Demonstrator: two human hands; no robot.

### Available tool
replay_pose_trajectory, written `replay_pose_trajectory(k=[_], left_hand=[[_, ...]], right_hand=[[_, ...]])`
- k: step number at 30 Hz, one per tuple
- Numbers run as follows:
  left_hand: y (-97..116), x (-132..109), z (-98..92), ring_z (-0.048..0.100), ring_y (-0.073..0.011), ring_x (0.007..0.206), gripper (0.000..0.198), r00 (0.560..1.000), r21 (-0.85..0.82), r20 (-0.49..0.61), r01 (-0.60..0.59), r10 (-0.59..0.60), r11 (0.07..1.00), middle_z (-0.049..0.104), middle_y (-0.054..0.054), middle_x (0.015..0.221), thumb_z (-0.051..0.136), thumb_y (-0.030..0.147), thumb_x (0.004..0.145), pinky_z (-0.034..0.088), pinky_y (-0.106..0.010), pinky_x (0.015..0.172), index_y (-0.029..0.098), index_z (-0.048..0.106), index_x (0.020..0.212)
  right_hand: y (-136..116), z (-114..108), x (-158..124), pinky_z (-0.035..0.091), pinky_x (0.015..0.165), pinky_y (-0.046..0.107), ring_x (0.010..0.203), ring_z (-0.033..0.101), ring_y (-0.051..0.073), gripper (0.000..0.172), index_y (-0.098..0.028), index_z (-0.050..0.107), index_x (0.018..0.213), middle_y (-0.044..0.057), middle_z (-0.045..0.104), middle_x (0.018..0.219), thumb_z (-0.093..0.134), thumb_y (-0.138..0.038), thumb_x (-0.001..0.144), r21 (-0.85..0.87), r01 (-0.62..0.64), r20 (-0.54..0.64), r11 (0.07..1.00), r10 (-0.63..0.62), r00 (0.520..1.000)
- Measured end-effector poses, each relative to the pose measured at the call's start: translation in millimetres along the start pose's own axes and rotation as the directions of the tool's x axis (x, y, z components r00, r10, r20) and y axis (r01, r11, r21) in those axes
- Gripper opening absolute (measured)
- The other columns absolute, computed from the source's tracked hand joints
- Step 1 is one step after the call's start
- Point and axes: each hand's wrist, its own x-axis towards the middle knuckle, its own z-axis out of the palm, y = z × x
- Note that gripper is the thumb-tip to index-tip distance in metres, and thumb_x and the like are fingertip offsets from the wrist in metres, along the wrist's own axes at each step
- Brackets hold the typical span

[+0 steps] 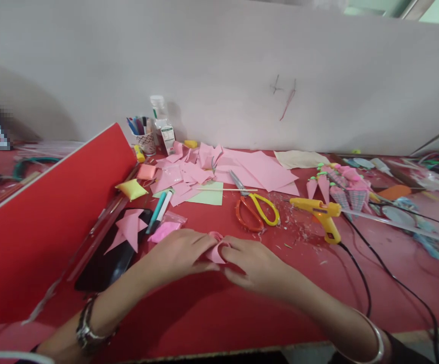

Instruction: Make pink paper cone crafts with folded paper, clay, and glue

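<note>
A: How is the left hand (183, 254) set?
B: Its fingers are bent and partly closed; one side of a curled piece of pink paper (216, 255) is gripped.
A: And the right hand (255, 264)?
B: It is similarly curled, and the opposite side of the piece is pinched. Exact thumb placement cannot be determined.
A: Where is the piece located?
B: It is held between both hands over the red table (204, 323), in front of the scissors (244, 192). The glue gun (321, 211) is positioned to the right.
</note>
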Motion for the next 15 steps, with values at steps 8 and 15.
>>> replay_pose_trajectory(k=[8, 15], left_hand=[[12.5, 4.9, -5.3, 0.046, -0.0125, 0.044, 0.046, 0.98, 0.16, -0.016, -0.195, 0.2, 0.968, 0.053, -0.001, 0.051, 0.017, 0.031, 0.091, 0.031, -0.025, 0.043, 0.015, 0.05, 0.063], [8.2, 2.4, 5.7, 0.05, -0.0146, 0.041, 0.051, 0.986, 0.155, -0.01, -0.161, 0.165, 0.975, 0.055, -0.002, 0.048, 0.022, 0.051, 0.085, 0.032, -0.026, 0.04, 0.015, 0.052, 0.062]], right_hand=[[-4.6, -3.9, 3.9, 0.024, 0.044, 0.023, 0.048, 0.046, 0.011, 0.011, -0.015, 0.059, 0.066, 0.003, 0.06, 0.06, 0.054, -0.023, 0.07, 0.002, -0.063, 0.253, 0.998, 0.061, 0.966], [-7.1, -3.1, 5.1, 0.027, 0.047, 0.022, 0.052, 0.049, 0.01, 0.014, -0.017, 0.058, 0.077, 0.001, 0.061, 0.064, 0.044, -0.02, 0.079, 0.099, -0.01, 0.276, 0.995, -0.018, 0.961]])
